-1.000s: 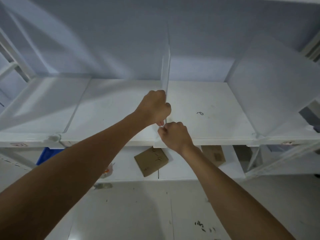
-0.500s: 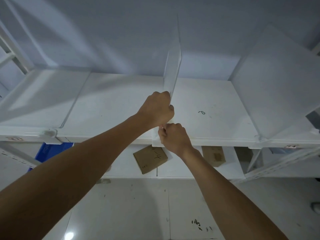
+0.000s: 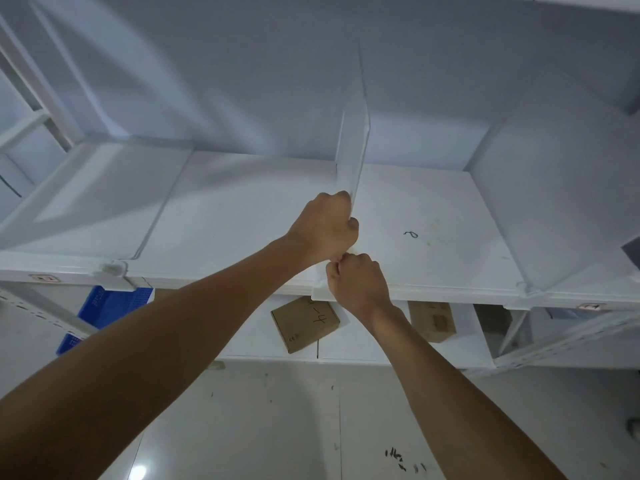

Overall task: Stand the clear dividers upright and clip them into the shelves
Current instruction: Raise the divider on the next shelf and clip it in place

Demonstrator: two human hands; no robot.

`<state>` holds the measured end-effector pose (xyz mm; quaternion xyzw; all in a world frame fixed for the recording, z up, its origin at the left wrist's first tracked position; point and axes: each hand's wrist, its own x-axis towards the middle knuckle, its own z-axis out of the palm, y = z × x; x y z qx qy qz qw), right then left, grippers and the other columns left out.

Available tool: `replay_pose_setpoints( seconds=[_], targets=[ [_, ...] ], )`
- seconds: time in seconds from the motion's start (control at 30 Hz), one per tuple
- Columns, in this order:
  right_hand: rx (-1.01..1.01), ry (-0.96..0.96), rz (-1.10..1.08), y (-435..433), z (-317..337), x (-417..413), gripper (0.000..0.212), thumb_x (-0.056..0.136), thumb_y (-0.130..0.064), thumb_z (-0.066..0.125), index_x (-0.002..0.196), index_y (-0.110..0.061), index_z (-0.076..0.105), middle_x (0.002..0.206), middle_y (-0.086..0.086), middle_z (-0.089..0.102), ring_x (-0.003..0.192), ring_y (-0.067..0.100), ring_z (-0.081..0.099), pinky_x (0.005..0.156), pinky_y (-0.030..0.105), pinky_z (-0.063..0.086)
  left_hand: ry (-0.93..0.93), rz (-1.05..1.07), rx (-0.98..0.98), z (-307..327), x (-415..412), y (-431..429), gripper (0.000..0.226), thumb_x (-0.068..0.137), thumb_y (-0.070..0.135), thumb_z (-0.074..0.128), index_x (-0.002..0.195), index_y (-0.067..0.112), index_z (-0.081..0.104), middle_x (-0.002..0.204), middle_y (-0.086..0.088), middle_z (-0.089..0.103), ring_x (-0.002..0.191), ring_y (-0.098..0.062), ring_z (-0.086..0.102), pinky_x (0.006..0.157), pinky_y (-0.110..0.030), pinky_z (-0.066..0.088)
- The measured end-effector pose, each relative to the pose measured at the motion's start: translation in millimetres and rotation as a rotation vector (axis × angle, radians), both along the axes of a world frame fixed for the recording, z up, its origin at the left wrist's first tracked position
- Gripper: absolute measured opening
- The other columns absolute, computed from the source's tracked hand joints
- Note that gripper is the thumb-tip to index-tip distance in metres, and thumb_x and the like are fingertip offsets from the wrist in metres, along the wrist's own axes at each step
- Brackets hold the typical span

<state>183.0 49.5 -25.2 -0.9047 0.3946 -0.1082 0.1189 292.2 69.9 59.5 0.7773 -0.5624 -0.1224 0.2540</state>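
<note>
A clear divider (image 3: 353,147) stands upright in the middle of the white shelf (image 3: 242,216), running front to back. My left hand (image 3: 327,225) is closed around its front edge. My right hand (image 3: 358,284) is fisted just below, at the divider's foot on the shelf's front lip, its fingertips hidden. A second clear divider (image 3: 554,188) stands upright at the right, its clip on the front lip. A third clear divider (image 3: 90,192) leans over the left bay, with a clip (image 3: 112,268) at the shelf edge.
Below the shelf sit a cardboard box (image 3: 304,322), another box (image 3: 433,320) and a blue crate (image 3: 110,303). Slanted white frame bars (image 3: 31,116) rise at the left. The wall is close behind; pale floor tiles lie underneath.
The view has shifted slightly, so the centre divider appears further right and more side-on. Both hands have stayed at its front edge.
</note>
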Motion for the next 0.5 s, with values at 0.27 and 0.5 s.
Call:
replay_pose_setpoints(
  seconds=[0.27,0.5],
  targets=[
    [0.142,-0.079,-0.016,-6.9,-2.2,-7.9,0.038,0.101,-0.023,0.036,0.067,-0.009,0.047,0.056,0.003,0.044,0.060,0.027,0.048,0.064,0.032,0.037,-0.035,-0.009,0.014,3.4,-8.1,-2.9,0.026,0.092,0.010,0.048,0.068,0.009,0.038,0.062,-0.006,0.045,0.056,-0.024,0.048,0.049,-0.030,0.039],
    [0.249,-0.111,0.000,-11.1,-3.7,-4.3,0.044,0.092,-0.032,0.032,0.075,-0.006,0.063,0.069,0.009,0.073,0.066,0.022,0.065,0.070,0.034,0.053,-0.061,-0.051,0.039,7.2,-6.3,-1.9,0.014,0.091,0.012,0.048,0.081,0.002,0.049,0.066,-0.011,0.055,0.065,-0.035,0.063,0.064,-0.042,0.057]
  ],
)
